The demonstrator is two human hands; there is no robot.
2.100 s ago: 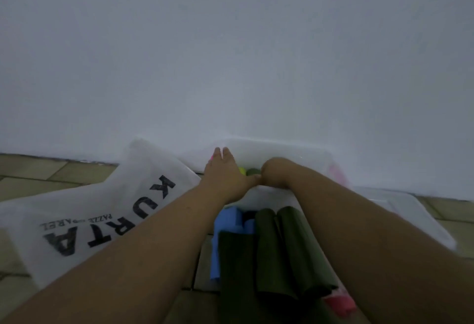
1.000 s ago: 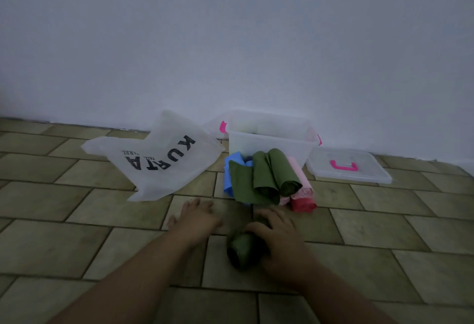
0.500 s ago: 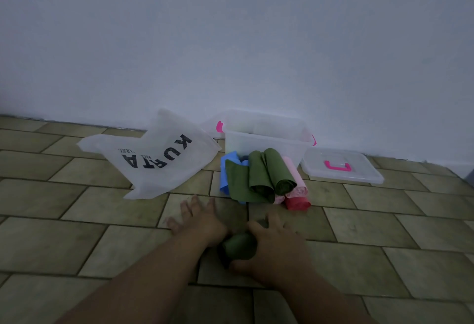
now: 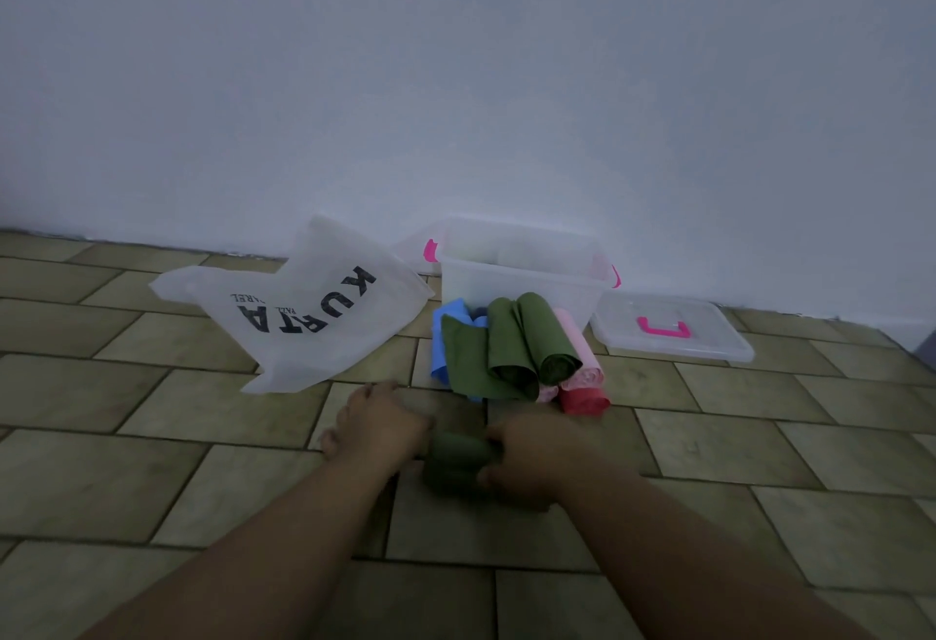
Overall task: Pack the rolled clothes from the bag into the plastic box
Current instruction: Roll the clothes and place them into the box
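- Both our left hand (image 4: 377,419) and right hand (image 4: 527,464) grip one dark green roll (image 4: 458,457) on the floor.
- Other rolled clothes (image 4: 511,345) lie against the plastic box (image 4: 516,280), nearer us.

Dark green roll (image 4: 458,457) on floor; other rolls (image 4: 511,351) touching clear box (image 4: 516,280)

left hand (image 4: 377,419): fingers now curled, closed onto roll end | right hand (image 4: 527,462): shifted rightward, gripping other end | green roll (image 4: 458,457): turned crosswise between hands
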